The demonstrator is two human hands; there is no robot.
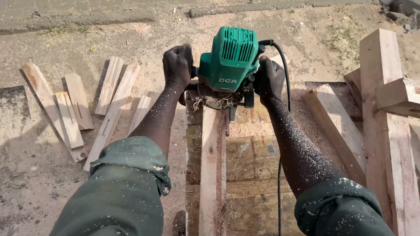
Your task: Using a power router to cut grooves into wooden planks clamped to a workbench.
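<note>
While both hands grip the router, its plank runs narrow.

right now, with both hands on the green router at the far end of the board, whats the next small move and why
Probably draw the green router back along the board, left hand and right hand gripping firmly: most of the board lies nearer than the tool.

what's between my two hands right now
In the head view, a green power router sits between the left hand and right hand, each gripping a side, over the wooden plank.
</note>
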